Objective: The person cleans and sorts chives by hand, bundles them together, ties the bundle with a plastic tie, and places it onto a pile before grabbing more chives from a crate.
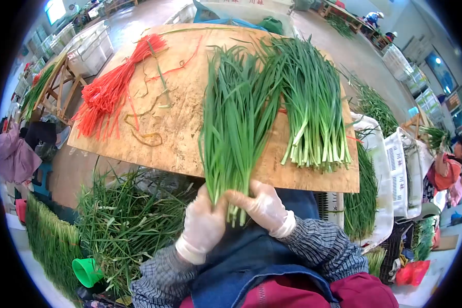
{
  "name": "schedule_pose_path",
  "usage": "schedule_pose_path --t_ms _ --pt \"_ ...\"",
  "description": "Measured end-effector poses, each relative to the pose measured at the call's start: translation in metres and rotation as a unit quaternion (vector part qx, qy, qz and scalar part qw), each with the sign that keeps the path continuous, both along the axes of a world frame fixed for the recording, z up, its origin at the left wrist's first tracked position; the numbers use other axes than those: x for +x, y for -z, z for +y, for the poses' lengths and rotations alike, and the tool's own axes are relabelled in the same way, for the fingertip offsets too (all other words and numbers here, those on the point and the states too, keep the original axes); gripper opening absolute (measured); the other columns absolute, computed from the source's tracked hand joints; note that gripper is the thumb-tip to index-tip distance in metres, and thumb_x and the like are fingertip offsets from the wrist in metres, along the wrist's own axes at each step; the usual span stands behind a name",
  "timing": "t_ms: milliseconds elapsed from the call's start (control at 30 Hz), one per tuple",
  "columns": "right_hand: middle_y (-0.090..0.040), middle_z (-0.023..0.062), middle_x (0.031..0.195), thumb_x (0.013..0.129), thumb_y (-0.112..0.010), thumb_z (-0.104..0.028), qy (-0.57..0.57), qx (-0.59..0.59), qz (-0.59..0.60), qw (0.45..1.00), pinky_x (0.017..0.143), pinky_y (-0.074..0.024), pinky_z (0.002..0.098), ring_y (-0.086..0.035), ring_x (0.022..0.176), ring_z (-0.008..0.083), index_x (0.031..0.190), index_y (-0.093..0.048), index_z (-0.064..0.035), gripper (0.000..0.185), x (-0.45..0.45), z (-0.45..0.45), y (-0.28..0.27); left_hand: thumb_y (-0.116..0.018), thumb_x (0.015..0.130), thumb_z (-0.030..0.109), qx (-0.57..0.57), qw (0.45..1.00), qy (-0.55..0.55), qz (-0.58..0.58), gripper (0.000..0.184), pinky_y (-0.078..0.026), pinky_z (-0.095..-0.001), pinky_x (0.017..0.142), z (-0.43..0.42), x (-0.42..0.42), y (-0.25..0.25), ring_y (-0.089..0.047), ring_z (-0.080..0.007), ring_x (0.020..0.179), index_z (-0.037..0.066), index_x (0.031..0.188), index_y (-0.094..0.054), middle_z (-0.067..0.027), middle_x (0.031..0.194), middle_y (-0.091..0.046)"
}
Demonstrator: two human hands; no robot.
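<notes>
Both hands wear whitish gloves and close around the lower stems of a bunch of garlic chives (pixel 233 128) at the near edge of the wooden board (pixel 179 138). My left hand (pixel 205 220) grips the stems from the left. My right hand (pixel 266 207) grips them from the right, its thumb lying across the front. Pale stem ends poke out below the fingers, and the long green leaves lie away from me on the board. A second, thicker bunch of garlic chives (pixel 315 108) rests to the right, its pale ends towards me.
A bundle of red plastic ties (pixel 108 95) lies on the board's left side. Loose leaves (pixel 133 226) are heaped below left, beside a green cup (pixel 88 272). White crates (pixel 377 174) with more chives stand at the right. People work in the background.
</notes>
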State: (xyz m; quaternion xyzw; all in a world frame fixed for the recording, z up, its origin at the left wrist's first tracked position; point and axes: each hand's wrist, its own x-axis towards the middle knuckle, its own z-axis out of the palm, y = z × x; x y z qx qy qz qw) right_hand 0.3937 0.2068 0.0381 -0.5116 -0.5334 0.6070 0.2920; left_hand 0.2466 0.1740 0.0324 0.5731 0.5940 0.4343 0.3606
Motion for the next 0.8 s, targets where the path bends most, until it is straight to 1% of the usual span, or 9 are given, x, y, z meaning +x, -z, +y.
schedule_pose_path --t_ms 33,133,200,267,400,500,533,633,800 --pt "-0.065 0.0112 0.087 0.076 -0.068 -0.045 -0.015 -0.011 0.012 1.0 0.071 -0.0475 0.0273 -0.06 0.08 0.015 0.105 -0.057 0.0014 0.056 0.002 -0.004 -0.002 -0.052 0.086 0.01 -0.022 0.999 0.007 0.025 0.03 -0.049 -0.0333 0.07 -0.01 0.002 -0.008 -0.064 -0.0263 0.079 -0.001 0.115 -0.049 -0.0183 0.089 -0.064" --pt "-0.061 0.0088 0.101 0.074 -0.074 -0.033 -0.009 -0.084 0.083 0.993 0.079 -0.0457 0.0265 -0.056 0.09 0.0137 0.11 -0.053 0.0018 0.055 -0.003 -0.018 -0.003 -0.055 0.082 0.009 -0.058 0.986 0.026 0.153 0.042 -0.05 -0.0416 0.062 -0.029 0.012 -0.01 -0.062 -0.0376 0.073 -0.001 0.121 -0.042 -0.0221 0.086 -0.061" --pt "-0.06 0.0073 0.097 0.075 -0.073 -0.024 0.07 -0.142 0.209 0.965 0.08 -0.0453 0.0265 -0.056 0.089 0.0138 0.109 -0.053 0.0016 0.047 -0.012 -0.027 -0.001 -0.063 0.073 0.01 0.07 0.965 0.1 0.234 0.041 -0.048 -0.0424 0.055 -0.031 0.016 -0.01 -0.06 -0.0363 0.063 -0.001 0.109 -0.047 -0.018 0.075 -0.059" --pt "-0.061 0.0088 0.095 0.075 -0.071 -0.018 0.101 -0.19 0.218 0.952 0.079 -0.0467 0.0277 -0.058 0.087 0.0155 0.106 -0.054 0.0022 0.04 -0.01 -0.028 -0.006 -0.067 0.07 0.018 0.063 0.952 0.147 0.26 0.044 -0.048 -0.0405 0.053 -0.031 0.016 -0.018 -0.06 -0.0342 0.063 -0.001 0.105 -0.049 -0.0178 0.075 -0.059" --pt "-0.062 0.0104 0.089 0.076 -0.066 -0.008 0.13 -0.252 0.228 0.931 0.074 -0.05 0.0304 -0.061 0.081 0.0184 0.1 -0.056 0.0022 0.028 -0.004 -0.024 -0.008 -0.07 0.07 0.03 0.025 0.939 0.228 0.255 0.047 -0.048 -0.0384 0.051 -0.023 0.009 -0.034 -0.06 -0.0314 0.057 -0.002 0.1 -0.052 -0.015 0.067 -0.059" --pt "-0.061 0.0101 0.079 0.074 -0.065 -0.006 0.137 -0.255 0.24 0.927 0.059 -0.0501 0.0275 -0.059 0.065 0.0174 0.096 -0.058 0.002 0.025 0.001 -0.02 -0.016 -0.069 0.074 0.029 -0.015 0.944 0.29 0.155 0.041 -0.047 -0.0338 0.048 -0.014 -0.007 -0.054 -0.059 -0.0262 0.05 -0.003 0.097 -0.055 -0.0106 0.056 -0.056" --pt "-0.061 0.0101 0.077 0.074 -0.065 -0.006 0.131 -0.252 0.241 0.928 0.056 -0.0498 0.0271 -0.059 0.061 0.0171 0.096 -0.058 0.0022 0.025 0.004 -0.016 -0.023 -0.065 0.077 0.016 -0.077 0.952 0.289 0.061 0.034 -0.047 -0.0272 0.053 -0.013 -0.016 -0.067 -0.059 -0.015 0.055 -0.004 0.103 -0.058 -0.0085 0.065 -0.061" --pt "-0.057 0.0105 0.066 0.072 -0.06 -0.001 0.123 -0.17 0.24 0.948 0.039 -0.0414 0.0255 -0.053 0.046 0.0146 0.083 -0.056 0.0057 0.014 0.012 -0.007 -0.068 -0.058 0.077 0.001 -0.06 0.968 0.168 -0.175 0.036 -0.047 -0.0216 0.067 -0.016 -0.031 -0.059 -0.056 -0.0079 0.074 -0.005 0.113 -0.056 -0.0073 0.093 -0.065" --pt "-0.054 0.0096 0.055 0.068 -0.061 -0.003 0.167 -0.076 0.181 0.966 0.035 -0.0389 0.0233 -0.051 0.041 0.0136 0.071 -0.054 0.0078 0.013 0.02 0.011 -0.093 -0.059 0.078 0.003 0.081 0.996 0.029 0.011 0.025 -0.047 -0.0261 0.072 0.012 -0.033 -0.042 -0.061 -0.0166 0.08 -0.003 0.102 -0.062 -0.0146 0.091 -0.065"
